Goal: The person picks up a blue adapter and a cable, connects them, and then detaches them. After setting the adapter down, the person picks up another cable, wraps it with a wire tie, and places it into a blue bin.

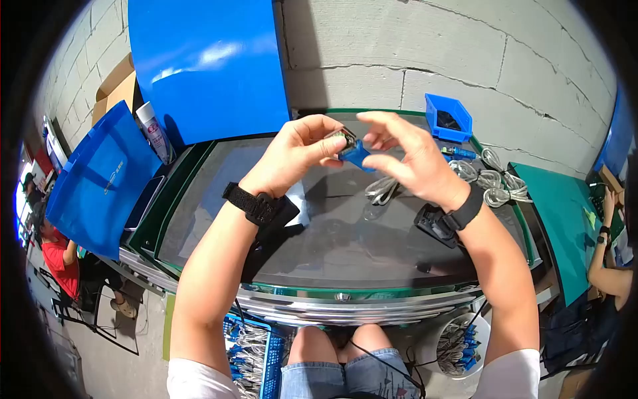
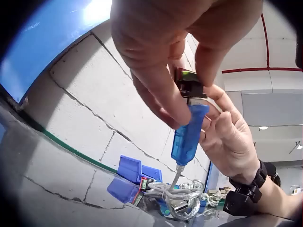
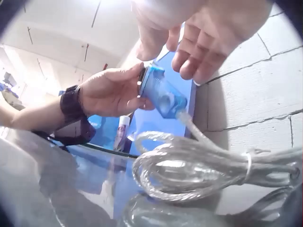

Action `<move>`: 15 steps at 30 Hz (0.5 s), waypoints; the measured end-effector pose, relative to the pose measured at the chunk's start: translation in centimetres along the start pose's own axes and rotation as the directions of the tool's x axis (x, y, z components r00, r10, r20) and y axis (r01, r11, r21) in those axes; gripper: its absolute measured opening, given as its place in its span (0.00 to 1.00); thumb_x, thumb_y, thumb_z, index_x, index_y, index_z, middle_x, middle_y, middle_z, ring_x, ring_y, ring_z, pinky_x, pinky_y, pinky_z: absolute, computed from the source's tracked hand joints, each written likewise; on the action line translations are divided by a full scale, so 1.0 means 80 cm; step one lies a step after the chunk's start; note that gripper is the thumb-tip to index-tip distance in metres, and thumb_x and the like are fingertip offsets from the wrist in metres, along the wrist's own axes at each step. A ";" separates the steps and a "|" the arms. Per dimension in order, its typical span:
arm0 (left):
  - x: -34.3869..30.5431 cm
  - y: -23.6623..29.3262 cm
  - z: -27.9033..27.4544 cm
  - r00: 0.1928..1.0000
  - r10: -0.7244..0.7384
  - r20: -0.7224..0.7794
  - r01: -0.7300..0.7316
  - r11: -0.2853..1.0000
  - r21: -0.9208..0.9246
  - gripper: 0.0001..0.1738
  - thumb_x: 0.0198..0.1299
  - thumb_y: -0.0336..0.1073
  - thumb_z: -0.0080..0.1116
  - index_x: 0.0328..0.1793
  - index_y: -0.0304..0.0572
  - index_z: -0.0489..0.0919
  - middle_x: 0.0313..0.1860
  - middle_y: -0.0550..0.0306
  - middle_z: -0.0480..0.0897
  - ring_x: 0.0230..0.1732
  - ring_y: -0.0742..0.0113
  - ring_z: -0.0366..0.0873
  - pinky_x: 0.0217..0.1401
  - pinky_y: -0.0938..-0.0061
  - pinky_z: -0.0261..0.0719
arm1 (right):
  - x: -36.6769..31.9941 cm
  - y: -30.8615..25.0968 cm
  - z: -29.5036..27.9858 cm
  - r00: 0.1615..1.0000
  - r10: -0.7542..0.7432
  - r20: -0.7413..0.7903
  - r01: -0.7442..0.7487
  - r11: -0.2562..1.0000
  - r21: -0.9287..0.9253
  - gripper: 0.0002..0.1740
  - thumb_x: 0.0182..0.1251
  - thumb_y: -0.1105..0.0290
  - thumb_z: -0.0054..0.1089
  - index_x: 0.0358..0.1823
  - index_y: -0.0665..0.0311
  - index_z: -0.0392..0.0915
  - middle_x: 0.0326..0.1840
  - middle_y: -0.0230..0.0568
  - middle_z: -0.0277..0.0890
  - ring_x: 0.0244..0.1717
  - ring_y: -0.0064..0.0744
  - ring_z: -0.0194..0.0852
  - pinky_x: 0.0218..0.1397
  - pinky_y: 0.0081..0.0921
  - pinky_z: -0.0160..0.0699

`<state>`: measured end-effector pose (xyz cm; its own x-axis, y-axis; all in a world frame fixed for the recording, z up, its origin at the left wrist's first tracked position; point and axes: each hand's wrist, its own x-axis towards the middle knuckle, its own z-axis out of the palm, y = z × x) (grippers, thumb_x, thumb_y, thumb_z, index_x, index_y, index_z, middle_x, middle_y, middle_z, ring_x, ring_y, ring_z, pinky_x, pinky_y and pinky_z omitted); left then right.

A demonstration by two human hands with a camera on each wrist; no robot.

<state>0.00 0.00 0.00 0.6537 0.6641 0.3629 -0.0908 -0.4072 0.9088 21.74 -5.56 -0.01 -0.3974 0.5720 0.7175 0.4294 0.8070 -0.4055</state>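
Between thumb and fingers my left hand (image 1: pixel 299 147) pinches a small dark connector piece with a green part (image 2: pixel 190 85). It sits at the wide end of a translucent blue cable connector (image 2: pixel 189 135), which hangs over the table. A clear-sheathed grey cable (image 3: pixel 189 170) leaves the narrow end and lies in a tied coil below. My right hand (image 1: pixel 422 163) is right beside the blue connector (image 3: pixel 162 94), thumb and fingers spread apart, with nothing gripped between them. The left fingers partly cover the dark piece.
More coiled cables (image 1: pixel 488 178) lie at the table's right, below a blue bin (image 1: pixel 448 118). A spray can (image 1: pixel 154 132) stands back left by blue panels. Beneath the table edge are a blue basket (image 1: pixel 274 352) and a white bucket (image 1: pixel 425 349) of cables. Other people sit at both sides.
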 end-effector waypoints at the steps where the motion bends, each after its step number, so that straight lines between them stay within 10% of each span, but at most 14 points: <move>1: 0.001 0.001 0.000 0.998 -0.030 -0.058 0.030 1.000 -0.003 0.16 0.63 0.36 0.58 0.55 0.40 0.75 0.45 0.59 0.80 0.45 0.70 0.79 0.49 0.70 0.82 | -0.002 0.002 -0.006 0.999 0.038 -0.016 -0.038 0.999 -0.005 0.22 0.60 0.74 0.59 0.57 0.64 0.69 0.43 0.43 0.75 0.42 0.32 0.76 0.47 0.27 0.77; 8: 0.001 -0.004 -0.010 0.963 -0.134 -0.232 0.120 0.990 -0.074 0.12 0.66 0.35 0.54 0.52 0.39 0.74 0.40 0.58 0.79 0.41 0.70 0.80 0.46 0.72 0.83 | -0.021 0.049 -0.020 0.935 0.113 0.335 0.015 0.935 -0.355 0.33 0.52 0.73 0.63 0.62 0.68 0.65 0.57 0.50 0.71 0.59 0.45 0.69 0.62 0.34 0.69; 11: -0.001 0.000 -0.010 0.960 -0.174 -0.221 0.149 0.981 -0.124 0.13 0.66 0.36 0.53 0.54 0.39 0.74 0.38 0.58 0.78 0.36 0.69 0.82 0.42 0.74 0.83 | -0.014 0.040 -0.008 0.819 0.325 0.473 -0.174 0.926 -0.336 0.36 0.49 0.73 0.67 0.62 0.68 0.63 0.49 0.53 0.76 0.51 0.45 0.76 0.51 0.36 0.73; 15: -0.005 0.009 -0.015 0.948 -0.179 -0.262 0.138 0.976 -0.167 0.13 0.67 0.37 0.52 0.54 0.39 0.74 0.37 0.58 0.79 0.32 0.67 0.83 0.38 0.76 0.83 | -0.008 0.025 -0.011 0.902 0.249 0.354 -0.217 0.968 -0.128 0.32 0.52 0.71 0.67 0.60 0.64 0.65 0.42 0.50 0.79 0.44 0.45 0.79 0.47 0.36 0.75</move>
<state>-1.20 0.18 0.75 0.4398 0.8667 0.2353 -0.1239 -0.2009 0.9717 23.59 -4.49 -0.78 -0.5381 0.7688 0.3456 0.6058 0.6378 -0.4756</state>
